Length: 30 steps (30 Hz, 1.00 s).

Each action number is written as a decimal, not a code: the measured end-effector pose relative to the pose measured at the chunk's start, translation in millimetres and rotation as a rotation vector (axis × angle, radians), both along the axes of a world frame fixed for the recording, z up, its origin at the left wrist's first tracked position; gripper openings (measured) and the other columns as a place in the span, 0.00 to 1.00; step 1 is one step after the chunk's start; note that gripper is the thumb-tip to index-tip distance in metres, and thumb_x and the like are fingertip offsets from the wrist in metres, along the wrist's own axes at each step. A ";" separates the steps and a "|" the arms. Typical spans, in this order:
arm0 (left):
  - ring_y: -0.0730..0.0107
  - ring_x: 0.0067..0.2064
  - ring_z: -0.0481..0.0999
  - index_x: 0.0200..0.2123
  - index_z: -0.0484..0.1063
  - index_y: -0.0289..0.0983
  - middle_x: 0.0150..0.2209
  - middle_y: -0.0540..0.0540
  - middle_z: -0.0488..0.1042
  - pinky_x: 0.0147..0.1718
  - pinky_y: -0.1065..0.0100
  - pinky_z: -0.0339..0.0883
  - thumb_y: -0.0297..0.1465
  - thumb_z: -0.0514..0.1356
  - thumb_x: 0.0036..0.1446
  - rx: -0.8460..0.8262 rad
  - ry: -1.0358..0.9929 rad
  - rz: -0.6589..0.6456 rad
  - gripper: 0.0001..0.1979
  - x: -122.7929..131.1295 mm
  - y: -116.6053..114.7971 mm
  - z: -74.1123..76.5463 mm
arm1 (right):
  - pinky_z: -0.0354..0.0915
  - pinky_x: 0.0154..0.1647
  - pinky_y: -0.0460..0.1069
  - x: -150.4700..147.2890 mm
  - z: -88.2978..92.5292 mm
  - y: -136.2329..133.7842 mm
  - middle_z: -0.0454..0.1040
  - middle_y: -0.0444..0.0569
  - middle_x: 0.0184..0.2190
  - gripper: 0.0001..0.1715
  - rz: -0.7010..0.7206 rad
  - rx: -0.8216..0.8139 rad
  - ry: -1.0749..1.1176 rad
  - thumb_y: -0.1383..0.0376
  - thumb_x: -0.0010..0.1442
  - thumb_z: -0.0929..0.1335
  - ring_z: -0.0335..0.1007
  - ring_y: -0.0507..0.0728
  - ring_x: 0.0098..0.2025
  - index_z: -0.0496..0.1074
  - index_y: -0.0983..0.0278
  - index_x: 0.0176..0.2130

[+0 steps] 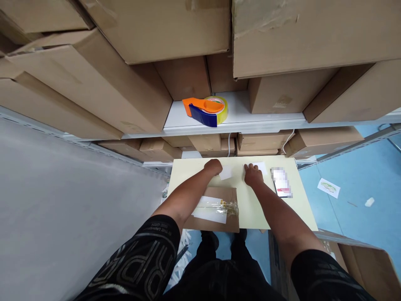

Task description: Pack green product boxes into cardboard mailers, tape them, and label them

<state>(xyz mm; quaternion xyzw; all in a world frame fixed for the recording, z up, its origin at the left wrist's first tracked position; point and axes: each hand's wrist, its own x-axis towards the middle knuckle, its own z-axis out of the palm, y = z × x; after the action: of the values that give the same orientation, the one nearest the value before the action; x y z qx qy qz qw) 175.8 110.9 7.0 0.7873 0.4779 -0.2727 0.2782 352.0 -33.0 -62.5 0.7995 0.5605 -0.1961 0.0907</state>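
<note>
My left hand [214, 167] is closed at the left edge of a small white paper slip [226, 172], above the cream table. My right hand [254, 175] has its fingers curled together on another white paper piece [260, 167]; its fingertips cover part of the left end. Nearer to me, under my left forearm, lies a flat cardboard parcel [232, 225] with a white label and wrinkled clear tape on it. To the right of my right hand rests a phone [281, 182] with a lit, blurred screen.
Cardboard boxes [175, 29] fill the shelves ahead. An orange and blue tape dispenser [203, 110] sits on the shelf above the table [300, 213]. A printed card [328, 188] lies on the blue floor at right. An open carton [369, 267] stands at lower right.
</note>
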 end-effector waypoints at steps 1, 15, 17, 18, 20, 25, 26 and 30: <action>0.54 0.33 0.83 0.32 0.80 0.29 0.30 0.32 0.82 0.34 0.63 0.76 0.28 0.66 0.50 -0.001 -0.010 0.028 0.07 -7.7 -0.3 7.9 | 0.59 0.57 0.59 -1.6 3.5 -0.5 0.63 0.66 0.62 0.42 -0.004 0.011 0.007 0.69 0.63 0.63 0.59 0.69 0.60 0.52 0.67 0.73; 0.68 0.26 0.77 0.36 0.75 0.34 0.28 0.43 0.78 0.25 0.70 0.65 0.57 0.63 0.56 -0.580 -1.145 0.711 0.29 -80.9 -94.1 154.1 | 0.71 0.51 0.60 -82.7 146.2 -60.8 0.81 0.55 0.41 0.18 -0.079 0.845 0.581 0.59 0.65 0.64 0.76 0.66 0.46 0.80 0.61 0.45; 0.67 0.28 0.78 0.37 0.75 0.34 0.30 0.42 0.79 0.28 0.68 0.67 0.59 0.59 0.58 -0.509 -1.289 0.677 0.31 -94.5 -107.3 170.7 | 0.73 0.42 0.57 -97.0 172.2 -68.9 0.81 0.53 0.34 0.18 -0.360 0.849 0.838 0.53 0.64 0.67 0.76 0.64 0.38 0.79 0.63 0.39; 0.68 0.30 0.77 0.37 0.75 0.34 0.30 0.43 0.79 0.30 0.68 0.67 0.58 0.60 0.59 -0.434 -1.337 0.665 0.30 -103.3 -114.6 177.6 | 0.73 0.37 0.56 -105.5 185.1 -73.8 0.80 0.52 0.32 0.20 -0.506 0.838 0.995 0.50 0.63 0.69 0.76 0.62 0.34 0.79 0.63 0.38; 0.70 0.31 0.76 0.36 0.75 0.35 0.31 0.45 0.78 0.33 0.69 0.67 0.53 0.64 0.59 -0.310 -1.377 0.643 0.25 -123.4 -131.1 188.4 | 0.71 0.29 0.52 -124.4 210.1 -84.8 0.80 0.50 0.31 0.22 -0.705 0.779 1.310 0.48 0.58 0.73 0.74 0.59 0.29 0.77 0.64 0.39; 0.68 0.33 0.77 0.36 0.76 0.34 0.31 0.45 0.79 0.35 0.67 0.68 0.46 0.68 0.57 -0.443 -1.395 0.553 0.19 -169.0 -174.6 203.3 | 0.68 0.22 0.48 -169.0 259.7 -112.9 0.78 0.47 0.26 0.21 -0.756 0.580 1.671 0.54 0.50 0.80 0.70 0.53 0.22 0.77 0.65 0.37; 0.68 0.32 0.77 0.36 0.76 0.34 0.31 0.45 0.79 0.35 0.67 0.69 0.45 0.69 0.57 -0.460 -1.414 0.549 0.19 -175.4 -181.7 205.2 | 0.67 0.22 0.48 -176.4 266.6 -117.6 0.77 0.46 0.25 0.20 -0.745 0.552 1.689 0.55 0.50 0.80 0.69 0.52 0.21 0.77 0.65 0.36; 0.68 0.31 0.77 0.34 0.77 0.33 0.31 0.43 0.80 0.34 0.67 0.69 0.42 0.69 0.56 -0.467 -1.498 0.556 0.17 -194.3 -201.8 210.3 | 0.67 0.22 0.47 -199.6 283.9 -131.3 0.76 0.46 0.23 0.18 -0.689 0.515 1.706 0.56 0.48 0.80 0.69 0.52 0.21 0.78 0.66 0.33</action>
<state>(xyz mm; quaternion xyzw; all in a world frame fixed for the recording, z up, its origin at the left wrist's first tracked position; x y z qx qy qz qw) -18.5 -90.9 217.3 0.5357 0.2742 0.3098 0.7361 152.4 -164.3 221.4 0.5037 0.1977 -0.5993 -0.5900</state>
